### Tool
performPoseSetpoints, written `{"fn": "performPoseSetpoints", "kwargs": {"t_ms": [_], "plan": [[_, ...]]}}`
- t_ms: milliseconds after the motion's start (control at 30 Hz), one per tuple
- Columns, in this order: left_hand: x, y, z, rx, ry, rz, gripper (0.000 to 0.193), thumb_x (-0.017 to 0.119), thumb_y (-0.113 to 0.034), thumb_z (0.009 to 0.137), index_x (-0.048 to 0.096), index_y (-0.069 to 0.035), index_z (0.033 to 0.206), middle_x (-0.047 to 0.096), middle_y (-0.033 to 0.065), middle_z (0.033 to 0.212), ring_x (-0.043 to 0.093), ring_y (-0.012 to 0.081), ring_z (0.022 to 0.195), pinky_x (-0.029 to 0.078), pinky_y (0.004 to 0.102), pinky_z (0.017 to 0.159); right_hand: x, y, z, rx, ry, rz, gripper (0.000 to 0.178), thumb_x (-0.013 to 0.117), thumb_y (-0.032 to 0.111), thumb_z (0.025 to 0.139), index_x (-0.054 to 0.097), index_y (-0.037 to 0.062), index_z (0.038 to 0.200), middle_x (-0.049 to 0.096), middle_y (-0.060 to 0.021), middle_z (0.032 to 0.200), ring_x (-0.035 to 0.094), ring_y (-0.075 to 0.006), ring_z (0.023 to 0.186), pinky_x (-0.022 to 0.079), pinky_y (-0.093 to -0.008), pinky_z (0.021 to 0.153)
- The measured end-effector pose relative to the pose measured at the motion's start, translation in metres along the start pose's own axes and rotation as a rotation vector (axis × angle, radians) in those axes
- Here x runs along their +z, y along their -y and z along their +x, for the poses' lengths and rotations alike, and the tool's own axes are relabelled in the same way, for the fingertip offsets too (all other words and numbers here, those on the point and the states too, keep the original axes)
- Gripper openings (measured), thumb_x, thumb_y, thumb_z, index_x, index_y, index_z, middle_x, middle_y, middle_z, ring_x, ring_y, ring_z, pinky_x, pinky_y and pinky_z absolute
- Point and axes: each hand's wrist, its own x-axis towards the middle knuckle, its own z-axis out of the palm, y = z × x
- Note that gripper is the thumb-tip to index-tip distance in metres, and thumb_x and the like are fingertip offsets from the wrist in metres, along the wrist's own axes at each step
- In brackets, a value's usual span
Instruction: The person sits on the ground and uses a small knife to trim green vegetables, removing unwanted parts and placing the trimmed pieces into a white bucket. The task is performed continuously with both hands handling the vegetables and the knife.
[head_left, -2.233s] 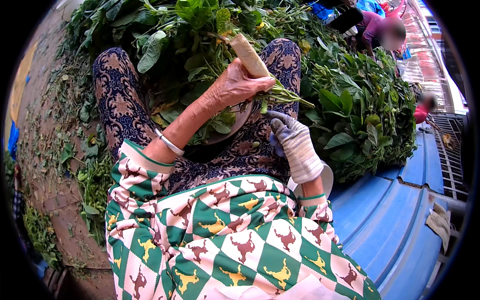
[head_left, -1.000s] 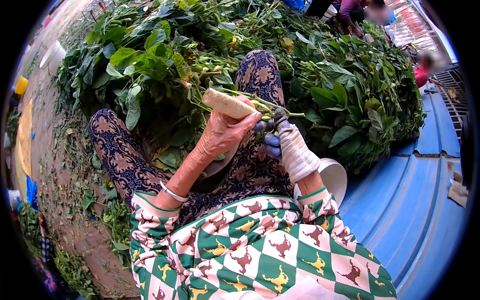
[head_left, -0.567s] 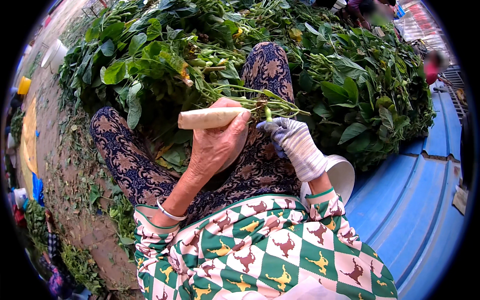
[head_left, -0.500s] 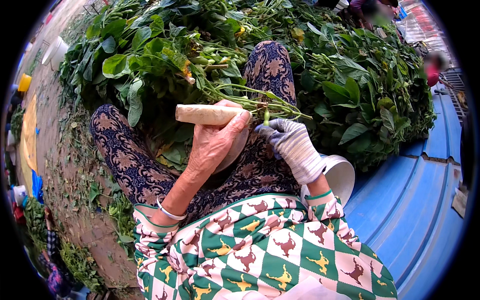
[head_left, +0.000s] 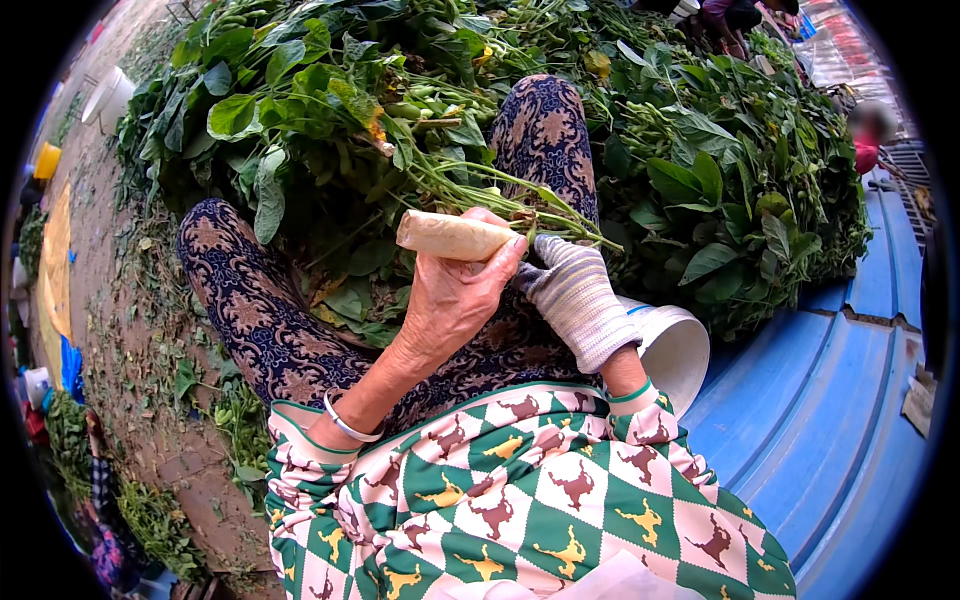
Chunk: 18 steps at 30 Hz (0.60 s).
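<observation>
My bare left hand (head_left: 455, 300), with a bangle on its wrist, is closed around a thick pale wooden handle (head_left: 440, 236). Whatever the handle belongs to is hidden behind the fingers. Close beside it, my right hand (head_left: 575, 290) wears a striped grey-and-cream knitted glove. Its fingers are curled together at the thumb tip of my left hand, and what lies between them cannot be made out. Thin green bean-plant stems (head_left: 560, 210) cross just above both hands, over my right knee. Green pods (head_left: 415, 108) hang among the leaves farther off.
A large heap of leafy bean plants (head_left: 720, 180) lies in front of my knees. Beside my right forearm stands a white bucket (head_left: 678, 350). Blue ridged sheeting (head_left: 800, 400) lies to the right; leaf-littered ground (head_left: 150, 350) to the left. Other people sit at the far right.
My left hand and the wooden handle have moved right, toward the gloved hand. The gloved fingers, which were at a green pod, have shifted slightly down and closer to the left hand.
</observation>
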Motion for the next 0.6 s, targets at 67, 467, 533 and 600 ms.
{"fn": "performPoseSetpoints", "kwargs": {"t_ms": [67, 467, 533, 600], "plan": [[0.0021, -0.0032, -0.0019, 0.017, -0.003, 0.040, 0.010, 0.062, -0.005, 0.084, 0.055, -0.003, 0.090, 0.052, -0.0015, 0.074, 0.051, 0.0056, 0.069, 0.044, 0.0212, 0.062, -0.0008, -0.0006, -0.0007, 0.009, -0.008, -0.005, 0.027, 0.063, 0.032, 0.079, 0.061, 0.0062, 0.086, 0.062, -0.0193, 0.076, 0.061, -0.0376, 0.074, 0.048, -0.0448, 0.067], [0.0049, 0.0017, 0.0009, 0.302, 0.040, 0.489, 0.009, 0.060, -0.003, 0.083, 0.052, -0.001, 0.086, 0.051, 0.0030, 0.072, 0.050, 0.0095, 0.063, 0.042, 0.0248, 0.057, 0.0026, -0.0003, -0.0031, 0.040, 0.011, -0.003, 0.021, 0.059, 0.024, 0.080, 0.061, 0.0045, 0.087, 0.062, -0.0197, 0.076, 0.060, -0.0386, 0.074, 0.048, -0.0446, 0.068], [0.0020, 0.0001, 0.0005, 0.188, 0.056, 0.311, 0.009, 0.060, -0.002, 0.083, 0.051, -0.002, 0.086, 0.049, 0.0024, 0.071, 0.049, 0.0081, 0.064, 0.042, 0.0242, 0.058, 0.0025, -0.0030, -0.0040, -0.009, -0.029, 0.080, 0.019, 0.057, 0.021, 0.082, 0.061, 0.0038, 0.089, 0.062, -0.0198, 0.076, 0.060, -0.0378, 0.073, 0.048, -0.0426, 0.067], [-0.0016, -0.0001, 0.0020, 0.107, 0.059, 0.165, 0.006, 0.059, -0.004, 0.085, 0.053, -0.002, 0.087, 0.052, 0.0000, 0.075, 0.050, 0.0057, 0.068, 0.042, 0.0219, 0.062, 0.0009, -0.0014, -0.0065, -0.042, -0.053, 0.408, 0.017, 0.054, 0.017, 0.085, 0.062, 0.0039, 0.092, 0.062, -0.0147, 0.070, 0.060, -0.0297, 0.063, 0.048, -0.0361, 0.059]]}}
